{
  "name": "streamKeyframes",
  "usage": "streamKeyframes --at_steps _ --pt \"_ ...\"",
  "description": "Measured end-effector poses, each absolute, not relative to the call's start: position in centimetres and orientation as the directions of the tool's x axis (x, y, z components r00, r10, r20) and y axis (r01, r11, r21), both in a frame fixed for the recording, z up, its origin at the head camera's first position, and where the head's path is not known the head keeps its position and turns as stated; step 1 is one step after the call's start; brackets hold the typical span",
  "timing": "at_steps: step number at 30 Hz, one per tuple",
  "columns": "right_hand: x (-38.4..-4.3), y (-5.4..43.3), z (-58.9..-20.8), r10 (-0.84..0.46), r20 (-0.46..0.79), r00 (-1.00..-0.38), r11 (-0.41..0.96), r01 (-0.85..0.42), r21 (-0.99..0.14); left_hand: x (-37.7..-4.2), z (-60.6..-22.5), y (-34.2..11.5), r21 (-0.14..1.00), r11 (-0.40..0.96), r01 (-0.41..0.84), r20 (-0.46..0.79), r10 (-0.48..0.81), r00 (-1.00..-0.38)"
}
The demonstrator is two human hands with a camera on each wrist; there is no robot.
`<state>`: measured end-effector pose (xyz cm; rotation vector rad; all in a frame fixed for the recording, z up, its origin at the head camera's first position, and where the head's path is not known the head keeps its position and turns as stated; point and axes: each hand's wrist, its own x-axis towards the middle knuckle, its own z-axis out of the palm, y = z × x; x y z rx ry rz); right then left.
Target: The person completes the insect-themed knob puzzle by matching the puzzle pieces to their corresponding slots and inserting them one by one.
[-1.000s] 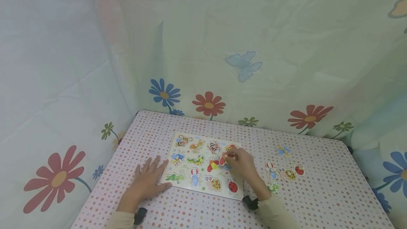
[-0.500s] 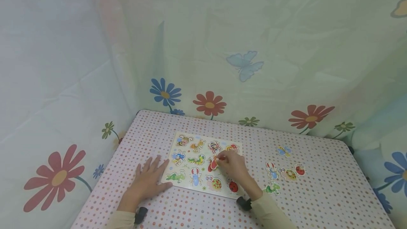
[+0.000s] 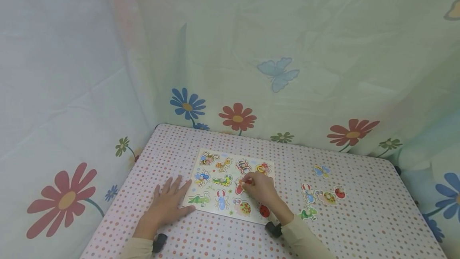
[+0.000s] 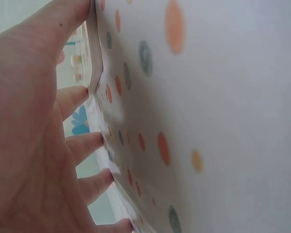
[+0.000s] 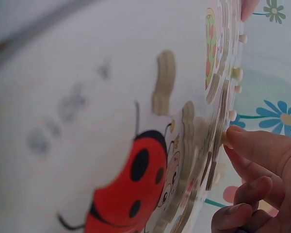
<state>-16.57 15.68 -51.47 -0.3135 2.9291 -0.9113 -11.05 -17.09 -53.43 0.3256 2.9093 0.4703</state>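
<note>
A wooden peg puzzle board (image 3: 211,209) with insect pictures lies on the dotted table. My right hand (image 3: 260,189) pinches a red butterfly puzzle piece (image 3: 238,189) by its knob (image 5: 226,140), over the right half of the board. Much of the piece is hidden behind the fingers. Close below is the board's ladybug picture (image 5: 131,179), beside recessed slots in the right wrist view. My left hand (image 3: 168,205) rests with spread, straight fingers on the table at the board's left edge. Its thumb lies at the board's near corner in the left wrist view.
Right of the board lie loose puzzle pieces: a bee (image 3: 321,171), a beetle (image 3: 308,193), a snail (image 3: 328,198), a ladybug (image 3: 339,192) and a grasshopper (image 3: 309,212). Flowered curtains (image 3: 201,59) stand behind and beside the table (image 3: 201,235).
My right hand has carried the red butterfly piece left and slightly down onto the matching picture, where it now sits lower. My left hand has stayed in place.
</note>
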Motion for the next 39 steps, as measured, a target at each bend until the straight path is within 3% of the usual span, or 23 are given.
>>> streamKeyframes --at_steps 25,32,39 --pt "-16.9 15.4 -51.7 -0.228 -0.025 -0.973 0.811 -0.175 -0.558 -11.1 -53.5 -17.1 0.33 0.925 0.189 -0.136 0.245 -0.96" --pt "-16.9 16.0 -51.4 -0.192 -0.049 -0.98 0.768 -0.119 -0.629 -11.0 -53.2 -17.0 0.335 0.924 0.184 -0.137 0.241 -0.961" --pt "-17.1 17.5 -50.5 -0.156 0.026 -0.987 0.732 -0.133 -0.669 -10.9 -53.1 -17.0 0.331 0.927 0.179 -0.144 0.236 -0.961"
